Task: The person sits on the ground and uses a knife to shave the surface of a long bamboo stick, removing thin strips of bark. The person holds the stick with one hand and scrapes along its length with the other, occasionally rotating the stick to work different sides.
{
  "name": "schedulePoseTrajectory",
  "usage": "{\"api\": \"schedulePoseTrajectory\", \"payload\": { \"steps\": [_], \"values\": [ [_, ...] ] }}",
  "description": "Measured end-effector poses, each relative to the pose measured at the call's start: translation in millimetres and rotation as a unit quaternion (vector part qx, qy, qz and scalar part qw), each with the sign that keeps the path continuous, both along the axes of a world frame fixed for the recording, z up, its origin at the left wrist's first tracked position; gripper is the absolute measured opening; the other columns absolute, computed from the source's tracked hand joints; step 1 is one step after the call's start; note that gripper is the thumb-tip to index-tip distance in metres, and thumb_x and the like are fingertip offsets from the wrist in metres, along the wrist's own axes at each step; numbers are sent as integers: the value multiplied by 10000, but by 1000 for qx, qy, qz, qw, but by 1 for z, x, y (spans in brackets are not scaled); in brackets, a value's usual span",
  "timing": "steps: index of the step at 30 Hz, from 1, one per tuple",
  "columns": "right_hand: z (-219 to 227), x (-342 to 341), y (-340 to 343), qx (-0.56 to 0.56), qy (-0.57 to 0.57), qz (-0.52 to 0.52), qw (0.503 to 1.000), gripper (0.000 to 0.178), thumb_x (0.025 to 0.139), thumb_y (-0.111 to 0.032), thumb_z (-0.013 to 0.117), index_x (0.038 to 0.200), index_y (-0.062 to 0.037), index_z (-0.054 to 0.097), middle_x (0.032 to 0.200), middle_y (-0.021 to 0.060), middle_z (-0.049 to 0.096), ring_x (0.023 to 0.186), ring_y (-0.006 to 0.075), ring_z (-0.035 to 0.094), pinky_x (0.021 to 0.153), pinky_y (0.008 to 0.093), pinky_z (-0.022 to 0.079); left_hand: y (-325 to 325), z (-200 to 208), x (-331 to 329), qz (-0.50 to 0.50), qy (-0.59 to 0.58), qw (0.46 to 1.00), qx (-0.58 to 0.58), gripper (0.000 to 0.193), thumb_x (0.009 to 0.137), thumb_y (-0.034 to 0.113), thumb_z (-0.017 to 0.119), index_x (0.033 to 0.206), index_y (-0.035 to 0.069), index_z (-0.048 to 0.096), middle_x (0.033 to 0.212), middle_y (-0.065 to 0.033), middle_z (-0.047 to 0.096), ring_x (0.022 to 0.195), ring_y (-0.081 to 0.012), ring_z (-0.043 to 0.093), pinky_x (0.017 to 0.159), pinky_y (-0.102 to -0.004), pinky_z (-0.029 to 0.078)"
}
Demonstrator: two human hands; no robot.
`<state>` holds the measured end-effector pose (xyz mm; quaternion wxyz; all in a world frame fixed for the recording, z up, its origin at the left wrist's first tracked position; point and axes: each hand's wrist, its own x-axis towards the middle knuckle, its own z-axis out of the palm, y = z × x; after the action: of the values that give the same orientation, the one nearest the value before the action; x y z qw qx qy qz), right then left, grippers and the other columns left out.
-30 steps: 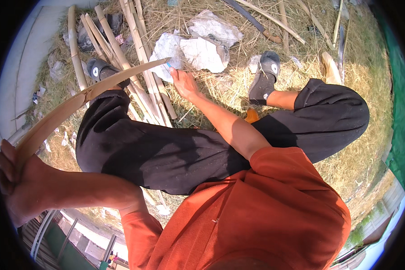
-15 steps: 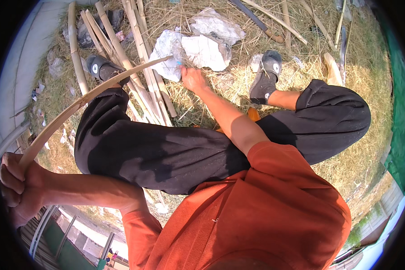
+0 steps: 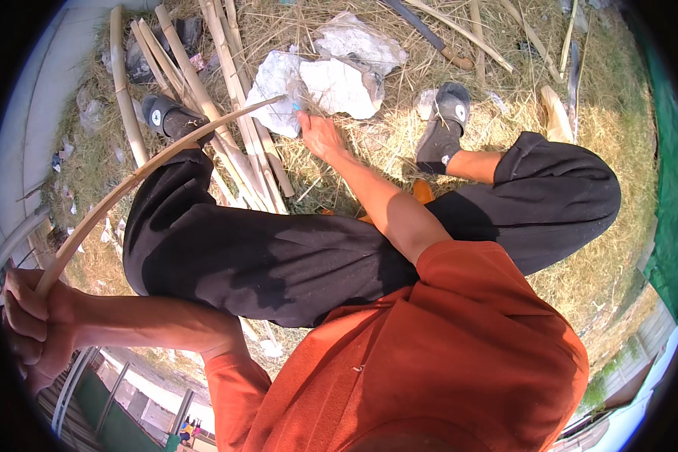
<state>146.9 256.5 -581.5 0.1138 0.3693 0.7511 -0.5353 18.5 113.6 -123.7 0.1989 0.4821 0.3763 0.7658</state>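
Observation:
My left hand (image 3: pixel 38 324), at the far left, is wrapped round the lower end of a long, peeled wooden stick (image 3: pixel 98 212). The stick bows up and rightward across my left shin, and its thin tip lies over the edge of a white stone (image 3: pixel 273 87). My right hand (image 3: pixel 322 136) is closed beside that stone, close to the stick's tip. A small light-blue thing (image 3: pixel 297 107) shows at its fingertips, too small to name. Just right of it is a second white rock (image 3: pixel 339 87).
Several pale poles (image 3: pixel 241 90) lie on dry grass beside my left shoe (image 3: pixel 166 117). Beyond my right shoe (image 3: pixel 446 124) lies a dark blade with a wooden handle (image 3: pixel 459 60). A pale wood piece (image 3: pixel 556 117) stands at right, near a green sheet (image 3: pixel 670 181).
My left hand and the stick's lower end have shifted slightly right and down. My right hand has moved a touch to the left and its wrist has turned a little.

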Motion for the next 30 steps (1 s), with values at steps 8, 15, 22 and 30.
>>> {"api": "schedulePoseTrajectory", "payload": {
  "steps": [8, 15, 22, 30],
  "values": [
    [6, 3, -9, 46, -62, 39, 996, 634, 981, -494, 274, 1037, 1, 667, 997, 285, 649, 979, 476, 603, 881, 528, 470, -56, 5, -17, 39, 48, 998, 32, 473, 836, 598, 553, 616, 181, 504, 427, 88, 338, 323, -28, 266, 351, -178, 201],
    [33, -12, 16, 56, 21, 51, 997, 703, 969, -555, 265, 972, 24, 664, 967, 305, 631, 947, 468, 605, 847, 507, 458, -52, -9, -37, 48, 153, 987, -10, 698, 877, 685, 366, 1126, 104, 661, 742, -93, 627, 348, -121, 486, 422, -302, 394],
    [237, -12, 4, -68, 309, 18, 948, 561, 998, -500, 355, 739, -32, 522, 541, 15, 415, 507, 115, 417, 507, 305, 358, -6, -16, -15, 450, 160, 878, 22, 598, 968, 519, 402, 1101, -20, 625, 796, -112, 623, 589, -212, 613, 591, -351, 502],
    [347, -8, -4, -48, 482, 8, 875, 362, 906, -367, 637, 984, -20, 571, 538, 28, 452, 496, 132, 480, 505, 309, 390, 31, 29, 11, 498, 175, 844, -95, 392, 941, 260, 607, 1171, -56, 585, 815, -81, 638, 743, -145, 628, 704, -291, 512]
  ]
}}
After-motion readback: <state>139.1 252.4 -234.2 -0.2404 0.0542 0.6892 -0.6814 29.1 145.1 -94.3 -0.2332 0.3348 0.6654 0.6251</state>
